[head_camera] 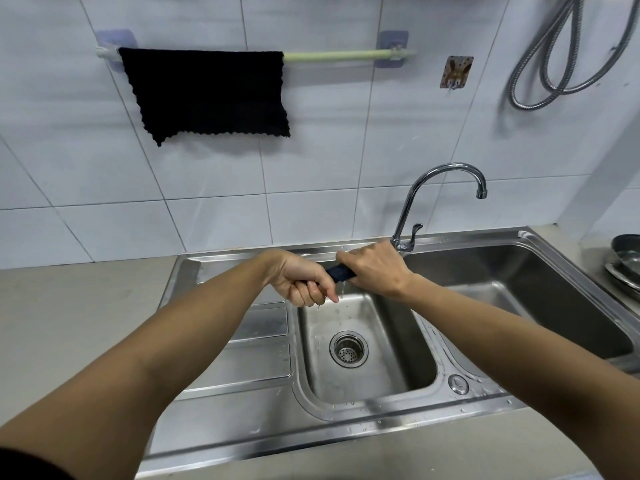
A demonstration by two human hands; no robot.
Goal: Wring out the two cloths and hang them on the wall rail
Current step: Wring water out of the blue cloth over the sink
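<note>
A dark blue cloth (338, 273) is twisted into a tight roll between my two hands above the small sink basin (408, 355). My left hand (301, 280) grips its left end and my right hand (372, 268) grips its right end. Only a short stretch of cloth shows between the fists. Drops of water fall from it toward the drain (348, 348). A black cloth (207, 93) hangs spread over the left part of the pale green wall rail (346, 56).
A chrome tap (446, 174) arches behind my right hand. A larger basin (512, 271) lies to the right, with stacked metal dishes (625, 268) at the far right. A metal shower hose (568, 60) loops on the tiled wall. A ribbed drainboard (256, 362) lies left.
</note>
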